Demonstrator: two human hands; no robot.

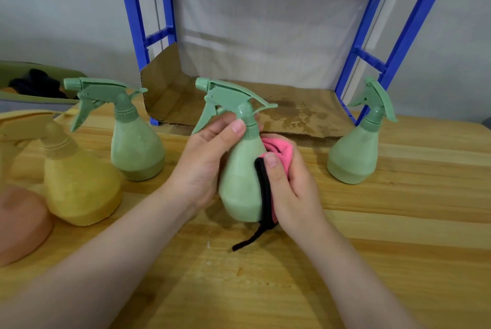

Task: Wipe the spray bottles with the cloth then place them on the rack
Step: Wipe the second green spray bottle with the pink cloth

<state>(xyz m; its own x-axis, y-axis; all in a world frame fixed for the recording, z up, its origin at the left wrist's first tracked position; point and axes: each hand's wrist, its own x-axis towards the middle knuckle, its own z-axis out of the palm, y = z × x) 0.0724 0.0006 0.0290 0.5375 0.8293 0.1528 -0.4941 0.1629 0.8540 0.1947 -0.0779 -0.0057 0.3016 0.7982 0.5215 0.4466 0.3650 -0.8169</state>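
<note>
A green spray bottle is held upright just above the wooden table, its neck gripped by the curled fingers of the left hand. A pink cloth with black edging is pressed against the bottle's right side by the right hand, whose fingers are closed around it. Two more green bottles are stood on the table before the blue rack.

Held spray bottle: smooth green plastic, a bit shiny
Cloth: soft pink, black edge
Table: yellow wood with lines, smooth
Rack: blue frame, looks like plastic
Rack floor: brown cardboard, stained, matt
Yellow bottle: matt plastic
</note>
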